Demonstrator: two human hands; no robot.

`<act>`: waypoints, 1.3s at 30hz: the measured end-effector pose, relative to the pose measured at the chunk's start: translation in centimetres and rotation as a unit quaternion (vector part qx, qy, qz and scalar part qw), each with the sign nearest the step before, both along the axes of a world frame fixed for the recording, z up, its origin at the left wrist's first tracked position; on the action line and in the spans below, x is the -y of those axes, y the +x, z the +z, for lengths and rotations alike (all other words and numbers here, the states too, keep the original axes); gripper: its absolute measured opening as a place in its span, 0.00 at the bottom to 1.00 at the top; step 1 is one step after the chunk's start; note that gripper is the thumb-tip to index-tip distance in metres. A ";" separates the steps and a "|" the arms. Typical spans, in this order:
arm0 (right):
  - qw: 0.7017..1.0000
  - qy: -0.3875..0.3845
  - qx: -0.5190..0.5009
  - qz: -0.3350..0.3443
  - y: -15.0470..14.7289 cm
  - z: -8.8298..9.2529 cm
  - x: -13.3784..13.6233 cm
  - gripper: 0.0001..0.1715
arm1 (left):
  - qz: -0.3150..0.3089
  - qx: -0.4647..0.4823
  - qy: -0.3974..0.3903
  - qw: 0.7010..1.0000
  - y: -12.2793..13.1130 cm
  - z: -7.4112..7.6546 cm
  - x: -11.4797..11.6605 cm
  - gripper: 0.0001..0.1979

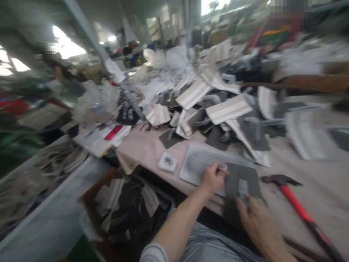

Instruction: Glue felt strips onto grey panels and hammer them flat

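My left hand (212,179) is closed round a small pale cylindrical thing (223,166), perhaps a stamp or punch; blur hides its exact kind. This hand is over the right part of a flat grey board (197,162). Just to the right, my right hand (255,214) grips a dark grey flat piece (231,183) that overlaps the board and hangs over the table's front edge. Its thumb and fingers are at a light grey strip (243,187) on the piece. Left of the board is a small white block (167,162) with a dark smudge on top.
A claw hammer (297,205) with a red and black handle lies at right. Cream and grey pieces (229,109) are heaped across the back. Below the table's front edge stands a bin (128,211) of dark pieces. Papers and a red object (113,133) lie at left.
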State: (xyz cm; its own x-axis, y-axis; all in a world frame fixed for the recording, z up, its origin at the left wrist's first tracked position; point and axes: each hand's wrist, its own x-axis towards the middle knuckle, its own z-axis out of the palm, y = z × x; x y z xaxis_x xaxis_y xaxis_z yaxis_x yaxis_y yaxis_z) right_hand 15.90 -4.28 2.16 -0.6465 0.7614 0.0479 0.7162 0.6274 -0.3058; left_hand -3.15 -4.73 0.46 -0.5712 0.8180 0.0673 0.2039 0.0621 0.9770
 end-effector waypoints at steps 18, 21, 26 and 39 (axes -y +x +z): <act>0.984 -0.067 0.118 -0.113 -1.6 2.5 2.8 0.12 | -0.117 0.075 0.035 0.990 2.9 -0.8 -4.9 0.08; 0.986 -0.067 0.092 -0.119 -1.3 1.7 3.0 0.16 | -0.117 0.064 0.035 0.990 2.9 -0.6 -4.7 0.06; 0.993 -0.054 0.071 -0.081 -1.3 0.9 2.3 0.23 | -0.098 0.047 0.031 0.994 2.9 -0.4 -4.9 0.05; 0.992 0.012 -0.074 -0.101 -0.2 -1.5 3.0 0.07 | -0.100 0.175 0.040 0.979 2.4 -2.0 -5.1 0.14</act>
State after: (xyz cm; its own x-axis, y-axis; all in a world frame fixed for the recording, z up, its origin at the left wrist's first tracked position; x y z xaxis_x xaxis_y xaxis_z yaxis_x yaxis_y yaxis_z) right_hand 15.72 -7.23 0.63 -0.4651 0.8723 0.1508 0.7767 0.4838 -0.4034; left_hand -0.70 0.38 -1.53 -0.4002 0.9157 -0.0357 -0.1441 -0.0244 0.9893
